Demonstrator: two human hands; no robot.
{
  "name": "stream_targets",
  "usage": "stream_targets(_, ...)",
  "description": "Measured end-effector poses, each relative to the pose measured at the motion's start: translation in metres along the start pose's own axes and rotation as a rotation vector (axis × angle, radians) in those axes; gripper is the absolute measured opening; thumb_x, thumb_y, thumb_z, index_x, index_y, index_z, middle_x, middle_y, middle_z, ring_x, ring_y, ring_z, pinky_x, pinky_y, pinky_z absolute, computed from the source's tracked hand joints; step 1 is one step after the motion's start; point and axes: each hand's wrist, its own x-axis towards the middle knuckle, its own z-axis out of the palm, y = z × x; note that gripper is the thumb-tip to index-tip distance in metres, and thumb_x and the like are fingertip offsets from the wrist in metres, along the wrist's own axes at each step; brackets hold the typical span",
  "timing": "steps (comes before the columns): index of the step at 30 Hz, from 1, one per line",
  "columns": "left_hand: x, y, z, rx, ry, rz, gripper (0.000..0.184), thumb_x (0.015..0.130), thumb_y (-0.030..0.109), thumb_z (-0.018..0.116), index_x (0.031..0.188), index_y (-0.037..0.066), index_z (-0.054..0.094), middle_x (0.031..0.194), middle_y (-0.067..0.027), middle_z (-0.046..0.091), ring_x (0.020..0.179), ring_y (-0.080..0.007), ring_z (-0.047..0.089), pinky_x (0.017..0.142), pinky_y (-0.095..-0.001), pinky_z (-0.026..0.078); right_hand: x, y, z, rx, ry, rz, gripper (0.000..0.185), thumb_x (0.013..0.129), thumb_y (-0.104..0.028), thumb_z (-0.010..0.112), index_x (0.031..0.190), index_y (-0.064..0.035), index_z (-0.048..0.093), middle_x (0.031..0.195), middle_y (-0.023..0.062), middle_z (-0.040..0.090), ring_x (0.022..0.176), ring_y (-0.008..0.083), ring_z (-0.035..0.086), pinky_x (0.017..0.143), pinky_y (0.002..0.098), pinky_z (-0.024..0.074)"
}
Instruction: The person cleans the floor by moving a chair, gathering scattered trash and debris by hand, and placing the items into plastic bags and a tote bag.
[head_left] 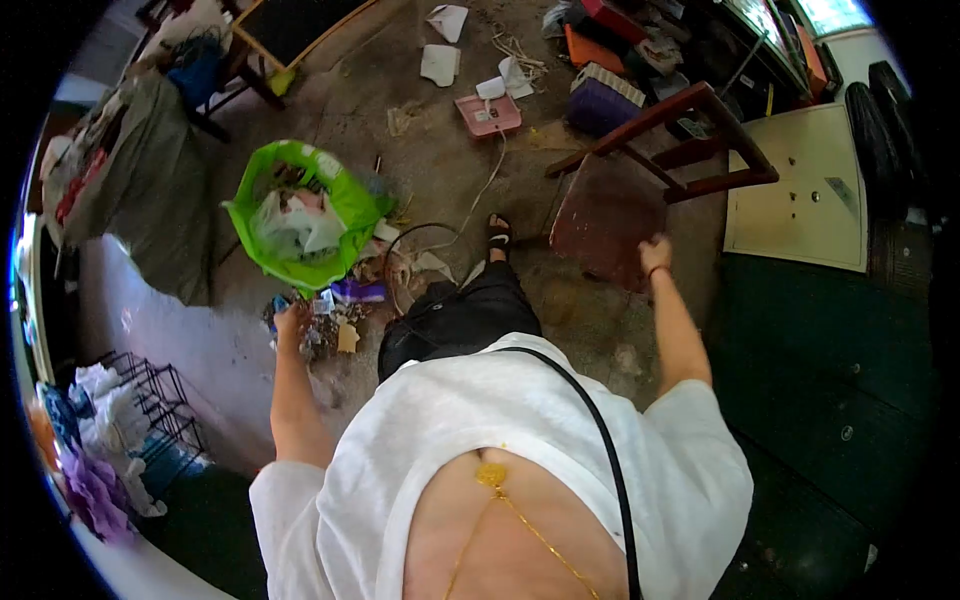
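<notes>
On the left side of the view my left hand (288, 318) is closed beside a pile of mixed litter (325, 330); what it holds, if anything, is too small to make out. Just beyond it stands a bright green bag (355, 195), open at the top, with clear plastic and scraps inside. To the right, my right hand (656, 254) has its fingers curled at the near edge of the reddish-brown seat of a wooden chair (605, 215). Whether it grips the seat edge is hard to tell.
Far ahead on the floor lie a pink box (490, 115), white pieces (440, 64) and a purple basket (603, 100). A cream cabinet door (795, 190) is at right. Grey cloth (150, 190) covers things at left, above a black wire rack (160, 400).
</notes>
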Motion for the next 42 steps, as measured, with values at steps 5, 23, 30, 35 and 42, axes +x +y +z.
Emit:
stream_targets(5, -0.009, 0.007, 0.019, 0.021, 0.123, -0.082, 0.021, 0.078, 0.017, 0.051, 0.095, 0.004, 0.049, 0.079, -0.0107, 0.057, 0.060, -0.0231, 0.056, 0.046, -0.0306, 0.044, 0.171, -0.062, -0.118, -0.225, 0.383, -0.275, 0.057, 0.069, -0.018, 0.061, 0.118, -0.0015, 0.038, 0.120, 0.0192, 0.039, 0.112, 0.0338, 0.036, 0.091, 0.0425, 0.0333)
stream_targets(23, -0.062, 0.212, 0.376, 0.540, -0.238, 0.220, 0.029, 0.080, 0.018, 0.051, 0.099, -0.004, 0.051, 0.078, -0.0121, 0.057, 0.063, -0.0188, 0.056, 0.053, -0.0311, 0.044, 0.294, -0.105, -0.243, -0.701, -0.189, -0.166, 0.060, 0.053, -0.043, 0.073, 0.084, 0.0053, 0.056, 0.086, 0.0203, 0.057, 0.081, 0.0316, 0.056, 0.069, 0.0378, 0.0444)
stream_targets(30, -0.033, 0.252, 0.450, 0.636, -0.345, 0.321, 0.026, 0.078, 0.014, 0.053, 0.093, -0.006, 0.053, 0.071, -0.0105, 0.057, 0.057, -0.0162, 0.054, 0.048, -0.0284, 0.042, 0.239, -0.051, -0.262, -0.554, -0.160, -0.118, 0.055, 0.050, -0.038, 0.076, 0.082, 0.0033, 0.058, 0.080, 0.0198, 0.059, 0.075, 0.0334, 0.057, 0.063, 0.0381, 0.0450)
stream_targets(35, 0.002, 0.257, 0.482, 0.801, -0.408, 0.281, 0.027, 0.075, 0.015, 0.056, 0.089, -0.008, 0.055, 0.072, -0.0115, 0.058, 0.058, -0.0191, 0.055, 0.051, -0.0308, 0.044, 0.232, -0.047, -0.270, -0.641, -0.111, -0.028, 0.046, 0.056, -0.027, 0.074, 0.087, 0.0028, 0.059, 0.083, 0.0181, 0.060, 0.078, 0.0306, 0.058, 0.069, 0.0357, 0.0443)
stream_targets(42, 0.076, 0.276, 0.500, 0.695, -0.388, 0.233, 0.025, 0.075, 0.014, 0.054, 0.087, -0.008, 0.056, 0.068, -0.0136, 0.058, 0.057, -0.0184, 0.056, 0.052, -0.0304, 0.045, 0.286, -0.075, -0.260, -0.556, -0.251, 0.147, 0.033, 0.066, -0.005, 0.060, 0.098, 0.0020, 0.054, 0.099, 0.0185, 0.056, 0.095, 0.0288, 0.053, 0.082, 0.0362, 0.0409)
